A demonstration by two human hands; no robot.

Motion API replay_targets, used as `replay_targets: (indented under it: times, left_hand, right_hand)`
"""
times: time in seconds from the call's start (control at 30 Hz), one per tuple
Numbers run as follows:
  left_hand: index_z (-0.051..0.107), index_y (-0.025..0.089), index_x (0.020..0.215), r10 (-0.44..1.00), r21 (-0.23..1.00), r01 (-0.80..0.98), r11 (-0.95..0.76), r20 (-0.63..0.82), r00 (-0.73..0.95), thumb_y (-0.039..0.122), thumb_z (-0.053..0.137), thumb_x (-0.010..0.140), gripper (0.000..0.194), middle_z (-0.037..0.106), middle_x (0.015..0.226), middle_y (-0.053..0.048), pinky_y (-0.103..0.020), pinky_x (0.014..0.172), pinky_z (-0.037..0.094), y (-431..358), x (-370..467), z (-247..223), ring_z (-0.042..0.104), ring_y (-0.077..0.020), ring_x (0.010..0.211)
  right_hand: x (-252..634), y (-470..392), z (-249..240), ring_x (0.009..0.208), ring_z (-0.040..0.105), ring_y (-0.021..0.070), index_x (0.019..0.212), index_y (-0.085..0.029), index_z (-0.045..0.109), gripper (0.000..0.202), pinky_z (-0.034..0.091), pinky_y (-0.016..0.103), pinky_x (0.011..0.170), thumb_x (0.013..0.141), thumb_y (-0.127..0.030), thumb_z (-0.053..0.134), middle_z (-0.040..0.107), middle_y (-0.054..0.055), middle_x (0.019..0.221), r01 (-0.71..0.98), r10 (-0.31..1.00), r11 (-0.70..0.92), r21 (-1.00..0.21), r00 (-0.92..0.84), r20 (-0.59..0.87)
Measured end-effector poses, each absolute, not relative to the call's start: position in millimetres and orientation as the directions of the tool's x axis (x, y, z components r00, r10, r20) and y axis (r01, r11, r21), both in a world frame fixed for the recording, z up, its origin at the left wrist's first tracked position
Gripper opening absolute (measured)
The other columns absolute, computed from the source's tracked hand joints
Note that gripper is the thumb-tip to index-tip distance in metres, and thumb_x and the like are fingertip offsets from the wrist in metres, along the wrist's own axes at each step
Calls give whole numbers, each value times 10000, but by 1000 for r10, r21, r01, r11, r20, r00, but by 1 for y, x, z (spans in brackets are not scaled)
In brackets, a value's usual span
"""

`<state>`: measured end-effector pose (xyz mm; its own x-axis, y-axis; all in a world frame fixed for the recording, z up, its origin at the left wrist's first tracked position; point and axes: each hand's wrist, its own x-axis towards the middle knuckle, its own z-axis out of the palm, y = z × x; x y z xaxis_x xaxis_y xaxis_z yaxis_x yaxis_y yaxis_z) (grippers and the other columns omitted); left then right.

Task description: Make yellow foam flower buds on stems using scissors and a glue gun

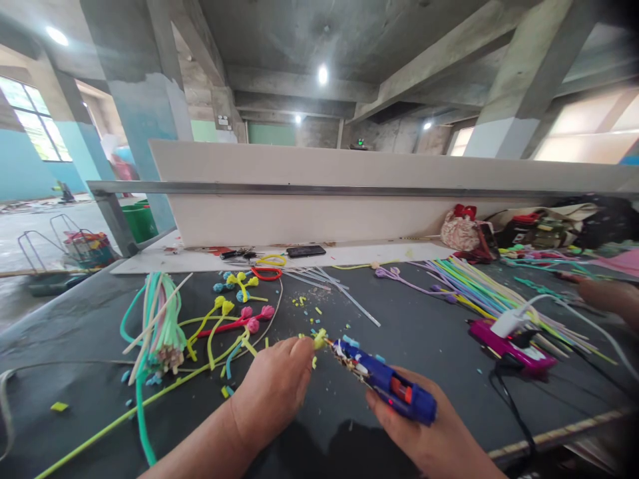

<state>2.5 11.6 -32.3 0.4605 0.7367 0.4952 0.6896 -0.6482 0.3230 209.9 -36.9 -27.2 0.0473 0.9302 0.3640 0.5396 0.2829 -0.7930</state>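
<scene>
In my right hand (424, 432) is a blue hot glue gun (382, 376), its nozzle pointing to the left. A small red light glows on its side. Pinched in the fingers of my left hand (279, 379) is a yellow pipe cleaner piece (320, 338), right at the nozzle tip. I cannot tell whether the two touch. Left of my left hand lie pipe cleaner stems with knobbed ends: yellow ones (224, 305), pink ones (253, 324) and blue ones (243, 295). Small yellow and blue clippings are scattered around the piece.
A bundle of pipe cleaners (164, 319) lies at left, more (479, 293) at right. Clear glue sticks (357, 303) lie ahead. A magenta power strip (512, 346) with a white plug and cords sits at right. Behind are a phone (306, 251) and bags (462, 229). Another person's hand (606, 293) reaches in at right.
</scene>
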Motion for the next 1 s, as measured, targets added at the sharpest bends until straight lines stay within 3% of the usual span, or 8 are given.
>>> replay_targets:
  times: [0.1,0.2,0.3,0.4,0.53,0.7,1.0]
  left_hand:
    - [475,191,746,746,432,616,-659,481,461,197,371,886,174,536,695,-21,-267,588,283,10,3,-29,479,-141,632]
    - [458,183,675,764,642,445,-624,383,519,274,372,901,259,477,650,6,-234,574,294,5,6,-23,423,-109,599]
    - [485,166,655,745,839,260,-479,231,625,331,396,893,303,430,623,20,-215,552,295,0,9,-19,384,-94,585]
    - [540,145,680,688,952,104,-289,131,714,388,441,868,323,424,616,16,-214,555,311,-5,10,-19,390,-95,585]
    - [619,134,726,613,988,79,-129,17,790,441,498,829,346,439,581,11,-215,533,311,-8,8,-18,394,-93,545]
    - [667,151,724,521,985,109,-134,-24,853,471,498,817,374,435,601,-4,-230,547,318,-11,9,-16,389,-105,559]
    - [693,157,712,544,983,-2,181,-98,833,415,628,742,268,471,625,-24,-226,522,309,-15,11,-26,377,-100,558]
  right_hand:
    - [220,-28,-25,507,553,166,714,-195,620,234,470,260,477,654,-420,645,584,16,567,371,957,246,-895,53,285]
    - [226,-23,-17,466,523,163,726,-214,605,289,441,273,418,650,-490,641,556,10,543,238,972,229,-944,-4,234]
    - [221,-28,-12,420,442,114,755,-211,589,284,369,233,383,709,-491,600,469,-36,492,195,976,217,-957,-37,214]
    - [210,-35,-13,430,411,82,790,-191,587,280,338,204,402,719,-461,599,465,-47,520,101,982,171,-980,-99,161]
    - [202,-38,-11,450,472,86,695,-186,607,200,369,190,410,696,-385,630,537,-30,543,193,976,174,-966,-162,144]
    - [203,-41,4,632,632,142,783,-183,601,108,505,242,608,751,-285,612,646,3,712,177,911,160,-971,-406,76]
    - [207,-42,8,683,598,149,766,-156,605,158,501,250,630,722,-302,647,618,25,761,166,854,283,-945,-492,169]
